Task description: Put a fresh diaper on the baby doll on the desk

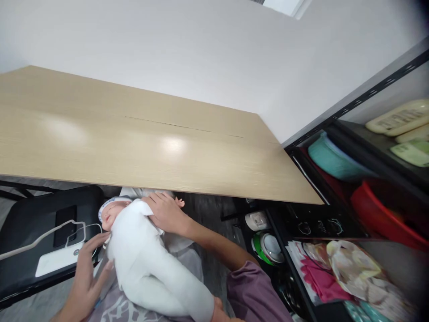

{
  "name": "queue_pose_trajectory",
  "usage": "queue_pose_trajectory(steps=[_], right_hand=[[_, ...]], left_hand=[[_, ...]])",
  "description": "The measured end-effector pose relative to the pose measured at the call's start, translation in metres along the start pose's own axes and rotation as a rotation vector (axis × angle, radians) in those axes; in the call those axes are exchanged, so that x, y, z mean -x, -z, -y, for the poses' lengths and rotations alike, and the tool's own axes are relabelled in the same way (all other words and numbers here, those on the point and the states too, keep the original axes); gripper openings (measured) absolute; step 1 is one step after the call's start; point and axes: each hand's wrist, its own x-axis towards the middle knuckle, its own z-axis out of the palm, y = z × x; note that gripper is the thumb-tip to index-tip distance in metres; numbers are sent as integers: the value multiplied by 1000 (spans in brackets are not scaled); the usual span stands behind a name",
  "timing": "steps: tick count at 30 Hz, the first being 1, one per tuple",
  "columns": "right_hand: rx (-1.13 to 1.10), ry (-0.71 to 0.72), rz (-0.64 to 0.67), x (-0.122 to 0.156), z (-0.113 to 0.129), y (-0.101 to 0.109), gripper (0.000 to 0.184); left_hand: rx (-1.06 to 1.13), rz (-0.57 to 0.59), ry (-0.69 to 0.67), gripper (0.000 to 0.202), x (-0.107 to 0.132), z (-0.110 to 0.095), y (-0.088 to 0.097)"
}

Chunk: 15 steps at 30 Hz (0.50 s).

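A baby doll [147, 259] in white clothes lies on its back across my lap, its head toward the left under a white headband with blue marks [114, 203]. One small doll hand [179, 202] sticks out past my right hand [165, 212]. My right hand is closed over the doll's arm and white sleeve at the upper chest; its fingertips are partly hidden. Beside the doll's shoulder, my left hand [90, 270] has its fingers stretched and thumb apart, holding nothing. Whether its fingertips touch the doll, I cannot tell.
A light wooden table [161, 152] spans the front, above the doll. On the left, a black chair [43, 214] holds a white phone [60, 259] and cable. A black shelf on the right carries a teal basin [337, 158], a red basin [385, 214] and bags [355, 264].
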Motion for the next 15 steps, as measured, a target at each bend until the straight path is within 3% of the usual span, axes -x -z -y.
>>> queue_pose_trajectory(steps=[3,5,10,12,15], right_hand=[[-11,28,-23,-4,8,12,37],[-36,34,-49,-2,11,21,40],[-154,-24,-224,33,7,49,50],[-155,-107,-320,56,-2,60,54],[-102,-298,-413,91,-20,72,55]], left_hand=[[114,178,370,63,14,28,3],[170,225,433,69,19,29,0],[155,155,291,78,12,-4,-4],[101,186,212,74,-5,-23,4],[37,289,60,72,-49,-58,19]])
